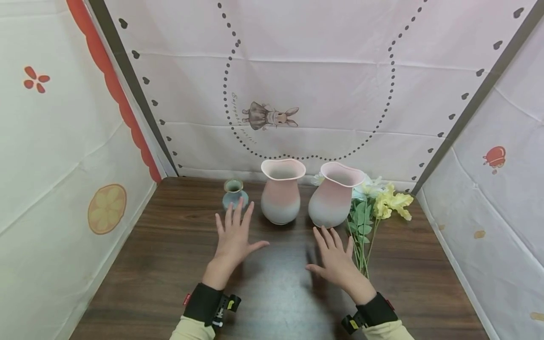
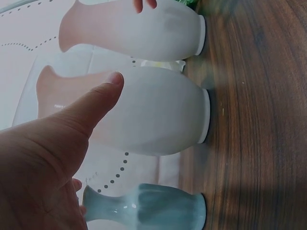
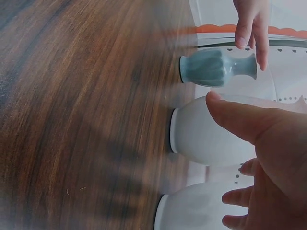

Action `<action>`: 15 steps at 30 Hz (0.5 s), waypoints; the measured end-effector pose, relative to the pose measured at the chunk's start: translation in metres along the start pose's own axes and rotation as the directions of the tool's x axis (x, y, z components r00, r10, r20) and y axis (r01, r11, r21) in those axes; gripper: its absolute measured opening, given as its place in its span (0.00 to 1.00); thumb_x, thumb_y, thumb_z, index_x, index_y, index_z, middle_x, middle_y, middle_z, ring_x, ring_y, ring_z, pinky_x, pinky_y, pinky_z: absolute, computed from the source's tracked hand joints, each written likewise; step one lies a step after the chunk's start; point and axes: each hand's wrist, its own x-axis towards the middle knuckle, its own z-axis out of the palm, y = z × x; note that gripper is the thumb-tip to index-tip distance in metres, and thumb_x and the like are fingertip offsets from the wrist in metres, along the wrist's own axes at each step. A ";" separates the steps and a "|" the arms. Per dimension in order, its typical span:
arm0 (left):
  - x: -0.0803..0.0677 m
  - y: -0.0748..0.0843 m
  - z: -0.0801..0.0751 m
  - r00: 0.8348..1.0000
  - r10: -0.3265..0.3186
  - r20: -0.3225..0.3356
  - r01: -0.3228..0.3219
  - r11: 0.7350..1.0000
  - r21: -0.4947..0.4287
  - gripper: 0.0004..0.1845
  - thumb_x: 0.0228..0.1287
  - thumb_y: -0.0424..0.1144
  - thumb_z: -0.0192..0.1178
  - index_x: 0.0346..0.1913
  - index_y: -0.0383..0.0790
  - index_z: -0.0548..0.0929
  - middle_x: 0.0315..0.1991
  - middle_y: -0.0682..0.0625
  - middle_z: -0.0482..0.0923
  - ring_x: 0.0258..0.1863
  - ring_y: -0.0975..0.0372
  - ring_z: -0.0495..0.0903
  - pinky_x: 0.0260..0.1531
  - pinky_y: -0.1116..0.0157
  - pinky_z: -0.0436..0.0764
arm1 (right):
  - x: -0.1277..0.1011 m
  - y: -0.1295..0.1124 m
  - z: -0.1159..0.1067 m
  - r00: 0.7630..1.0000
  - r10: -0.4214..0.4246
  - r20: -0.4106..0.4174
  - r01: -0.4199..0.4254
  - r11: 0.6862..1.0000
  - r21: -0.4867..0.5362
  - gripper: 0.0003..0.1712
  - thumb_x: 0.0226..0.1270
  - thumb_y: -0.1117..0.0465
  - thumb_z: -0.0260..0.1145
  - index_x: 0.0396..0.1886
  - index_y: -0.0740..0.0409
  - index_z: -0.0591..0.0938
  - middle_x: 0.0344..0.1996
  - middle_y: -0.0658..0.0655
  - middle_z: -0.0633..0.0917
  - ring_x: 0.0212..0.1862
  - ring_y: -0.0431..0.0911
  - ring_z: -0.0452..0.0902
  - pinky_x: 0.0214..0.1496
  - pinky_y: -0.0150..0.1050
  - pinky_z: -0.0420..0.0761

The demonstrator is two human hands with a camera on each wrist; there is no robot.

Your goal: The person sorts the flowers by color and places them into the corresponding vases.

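Note:
Two pink-and-white vases with wavy rims stand upright at the back of the table, a middle vase (image 1: 280, 200) and a right vase (image 1: 329, 208). To their left is a small blue-green vase (image 1: 235, 196). My left hand (image 1: 234, 238) hovers before the small vase with fingers spread, holding nothing; its fingertips overlap that vase in the head view. My right hand (image 1: 335, 259) is held out in front of the right vase, fingers apart and nothing in them. Whether its fingertips touch the vase, I cannot tell.
Yellow flowers (image 1: 392, 202) and pale white-blue flowers (image 1: 369, 187) with green leaves (image 1: 361, 219) lie at the right, partly behind the right vase. The dark wooden table (image 1: 272, 293) is bounded by printed cloth walls (image 1: 323, 108) at the back and both sides.

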 end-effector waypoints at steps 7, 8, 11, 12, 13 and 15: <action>0.003 -0.005 -0.005 0.999 -0.012 -0.034 0.012 1.000 0.000 0.62 0.49 0.68 0.70 0.81 0.50 0.47 0.82 0.43 0.34 0.80 0.40 0.38 0.72 0.28 0.36 | -0.001 0.001 0.002 1.000 0.003 0.003 -0.003 1.000 0.006 0.58 0.59 0.43 0.74 0.80 0.53 0.53 0.79 0.65 0.56 0.79 0.65 0.46 0.71 0.79 0.38; 0.004 -0.006 -0.006 0.999 -0.012 -0.041 0.011 1.000 -0.006 0.62 0.49 0.68 0.71 0.81 0.50 0.48 0.82 0.43 0.35 0.80 0.40 0.38 0.72 0.28 0.37 | -0.001 0.001 0.002 1.000 0.005 0.004 -0.005 1.000 0.005 0.58 0.59 0.43 0.74 0.80 0.53 0.53 0.79 0.65 0.56 0.79 0.65 0.46 0.71 0.79 0.38; 0.006 -0.010 -0.008 0.998 -0.012 -0.061 0.011 1.000 -0.014 0.62 0.49 0.66 0.72 0.81 0.48 0.48 0.82 0.42 0.35 0.80 0.40 0.38 0.72 0.28 0.37 | -0.002 0.002 0.002 1.000 0.011 0.000 -0.011 1.000 0.001 0.58 0.59 0.43 0.74 0.80 0.54 0.53 0.79 0.65 0.56 0.79 0.66 0.46 0.71 0.80 0.38; 0.007 -0.011 -0.009 0.998 -0.014 -0.065 0.013 1.000 -0.018 0.63 0.49 0.66 0.72 0.81 0.47 0.48 0.82 0.42 0.35 0.80 0.40 0.37 0.72 0.28 0.38 | -0.002 0.002 0.001 1.000 0.014 0.001 -0.014 1.000 0.001 0.57 0.59 0.43 0.74 0.80 0.54 0.53 0.79 0.65 0.56 0.79 0.65 0.46 0.71 0.80 0.38; 0.008 -0.013 -0.010 0.998 -0.017 -0.068 0.016 1.000 -0.019 0.63 0.49 0.66 0.72 0.81 0.47 0.47 0.82 0.42 0.35 0.80 0.41 0.37 0.72 0.28 0.38 | -0.002 0.002 0.001 1.000 0.018 0.002 -0.017 1.000 -0.002 0.58 0.59 0.43 0.74 0.80 0.53 0.53 0.79 0.64 0.56 0.79 0.65 0.46 0.71 0.80 0.38; 0.011 -0.015 -0.012 0.997 -0.027 -0.071 0.026 0.999 -0.021 0.64 0.49 0.66 0.72 0.81 0.46 0.46 0.82 0.41 0.36 0.80 0.41 0.37 0.72 0.28 0.38 | -0.003 0.003 0.000 1.000 0.019 0.002 -0.019 1.000 -0.002 0.57 0.59 0.44 0.74 0.80 0.54 0.53 0.79 0.65 0.56 0.79 0.65 0.46 0.71 0.80 0.38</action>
